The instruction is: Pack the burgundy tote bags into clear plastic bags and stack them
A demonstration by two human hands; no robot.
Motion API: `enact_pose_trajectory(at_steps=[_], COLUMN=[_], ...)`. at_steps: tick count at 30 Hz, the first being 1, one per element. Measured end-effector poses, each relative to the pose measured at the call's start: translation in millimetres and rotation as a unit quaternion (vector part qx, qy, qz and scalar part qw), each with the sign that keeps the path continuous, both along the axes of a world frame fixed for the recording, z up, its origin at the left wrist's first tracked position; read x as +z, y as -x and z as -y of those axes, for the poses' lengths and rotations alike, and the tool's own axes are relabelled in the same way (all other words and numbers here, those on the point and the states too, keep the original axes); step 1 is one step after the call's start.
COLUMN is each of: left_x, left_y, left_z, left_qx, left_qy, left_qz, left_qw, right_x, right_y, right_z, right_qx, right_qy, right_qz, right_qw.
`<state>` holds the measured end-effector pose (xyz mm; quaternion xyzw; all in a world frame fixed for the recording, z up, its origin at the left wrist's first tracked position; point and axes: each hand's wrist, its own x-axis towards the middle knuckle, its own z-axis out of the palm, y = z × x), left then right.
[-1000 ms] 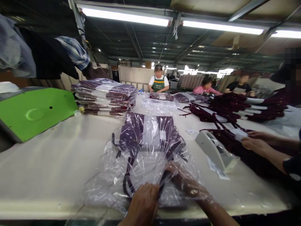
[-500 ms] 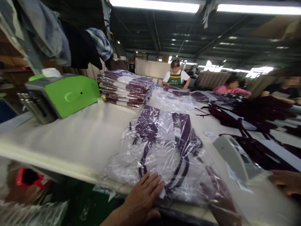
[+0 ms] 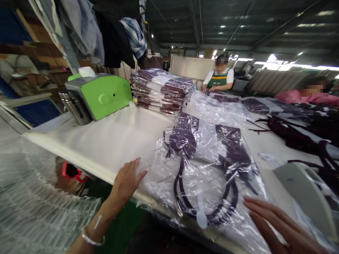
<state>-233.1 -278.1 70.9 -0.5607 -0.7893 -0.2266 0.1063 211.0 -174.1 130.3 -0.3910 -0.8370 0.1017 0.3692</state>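
Observation:
A dark purple garment (image 3: 234, 143) lies folded inside a clear plastic bag (image 3: 164, 183) on the white table, its long dark straps looped toward the near edge. My left hand (image 3: 128, 178) is at the bag's left side near the table edge, thumb apart from the fingers, holding nothing. At the lower right, my right hand (image 3: 275, 224) is stretched out over the bag's right edge with its fingers extended and nothing in it. A pale round-ended tag or strip (image 3: 201, 218) shows between the strap loops.
A stack of bagged garments (image 3: 161, 91) stands farther back. Left of it are a green machine (image 3: 106, 97) and a steel flask (image 3: 76, 107). A grey-white device (image 3: 307, 194) sits at the right. Another person (image 3: 218, 77) works across the table; dark garments (image 3: 288, 134) lie right.
My left hand has moved left, off the bag's near middle. My right hand has come in over the bag's right side. The view has shifted right-to-left, and the straps now form a rounder loop.

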Motion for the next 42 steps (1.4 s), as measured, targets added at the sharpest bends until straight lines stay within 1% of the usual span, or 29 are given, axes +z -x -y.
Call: enact_pose_trajectory(at_steps=[2, 3, 4, 6, 8, 10, 12, 13, 14, 16, 18, 20, 22, 24, 25, 27, 28, 29, 30, 31, 33, 34, 35, 36, 37, 38, 39, 40, 42], left_x=[2.9, 5.9, 9.8, 19.4, 29.2, 36.1, 38.1, 37.3, 35.6, 31.5, 30.9, 38.5, 55.6, 78.2, 89.2, 105.7, 109.7, 110.2, 107.3, 101.3, 83.4, 73.5, 64.4, 57.2, 52.6, 50.8, 52.0, 55.7, 68.0], left_y=[1, -2, -6, -15, -20, -21, -18, -16, -14, -11, -10, -12, -16, -25, -33, -52, -63, -75, -87, -98, -117, -124, -129, -130, -130, -127, -122, -117, -105], left_z=[-6, -7, -8, -8, -8, -8, -4, -1, 5, 19, 35, 45, 42, 19, 1, -46, -73, -101, -127, -151, -189, -201, -209, -212, -212, -210, -205, -199, -186], left_qx=[0.016, 0.021, 0.032, 0.054, 0.065, 0.072, 0.070, 0.060, 0.042, -0.001, -0.023, -0.022, -0.023, -0.059, -0.096, -0.187, -0.228, -0.255, -0.269, -0.266, -0.234, -0.220, -0.213, -0.214, -0.223, -0.237, -0.255, -0.277, -0.325], left_qy=[0.061, 0.085, 0.107, 0.156, 0.201, 0.221, 0.202, 0.183, 0.163, 0.128, 0.096, 0.064, 0.036, 0.030, 0.036, 0.058, 0.072, 0.081, 0.099, 0.123, 0.164, 0.179, 0.186, 0.185, 0.175, 0.157, 0.137, 0.117, 0.085], left_qz=[0.022, 0.043, 0.068, 0.111, 0.128, 0.145, 0.206, 0.260, 0.324, 0.446, 0.521, 0.557, 0.581, 0.604, 0.615, 0.636, 0.647, 0.660, 0.678, 0.692, 0.697, 0.692, 0.686, 0.679, 0.672, 0.656, 0.625, 0.576, 0.442], left_qw=[0.998, 0.995, 0.991, 0.980, 0.969, 0.962, 0.955, 0.946, 0.931, 0.886, 0.848, 0.828, 0.813, 0.794, 0.782, 0.747, 0.725, 0.701, 0.677, 0.660, 0.658, 0.664, 0.671, 0.677, 0.685, 0.699, 0.725, 0.760, 0.832], right_x=[15.4, 18.7, 18.1, 5.3, -18.0, -40.9, -53.6, -55.3, -54.3, -48.4, -43.2, -42.6, -44.9, -45.9, -44.7, -38.5, -34.0, -29.0, -24.2, -19.9, -14.6, -14.1, -14.9, -17.0, -19.8, -22.9, -25.7, -27.6, -27.0], right_y=[64, 99, 132, 185, 216, 226, 226, 224, 221, 218, 216, 215, 216, 215, 214, 206, 200, 191, 182, 171, 151, 143, 136, 131, 128, 126, 125, 125, 129], right_z=[-33, -50, -66, -94, -111, -119, -122, -121, -121, -119, -115, -111, -108, -108, -110, -114, -116, -117, -119, -120, -119, -119, -117, -116, -115, -113, -112, -110, -105], right_qx=[0.076, 0.104, 0.118, 0.121, 0.115, 0.113, 0.114, 0.114, 0.114, 0.116, 0.124, 0.138, 0.154, 0.174, 0.185, 0.193, 0.184, 0.166, 0.143, 0.117, 0.078, 0.069, 0.069, 0.079, 0.092, 0.101, 0.104, 0.101, 0.093], right_qy=[-0.040, -0.050, -0.059, -0.056, -0.042, -0.034, -0.034, -0.031, -0.024, -0.006, -0.001, -0.002, 0.012, 0.055, 0.088, 0.183, 0.243, 0.303, 0.362, 0.421, 0.525, 0.564, 0.591, 0.604, 0.604, 0.597, 0.587, 0.576, 0.554], right_qz=[0.070, 0.099, 0.120, 0.167, 0.205, 0.228, 0.237, 0.240, 0.244, 0.248, 0.245, 0.231, 0.209, 0.171, 0.137, 0.025, -0.050, -0.131, -0.210, -0.276, -0.357, -0.372, -0.376, -0.371, -0.362, -0.349, -0.332, -0.315, -0.282], right_qw=[0.994, 0.988, 0.984, 0.977, 0.971, 0.966, 0.964, 0.963, 0.963, 0.962, 0.962, 0.963, 0.966, 0.968, 0.969, 0.964, 0.951, 0.929, 0.897, 0.856, 0.769, 0.734, 0.711, 0.701, 0.704, 0.716, 0.731, 0.748, 0.778])
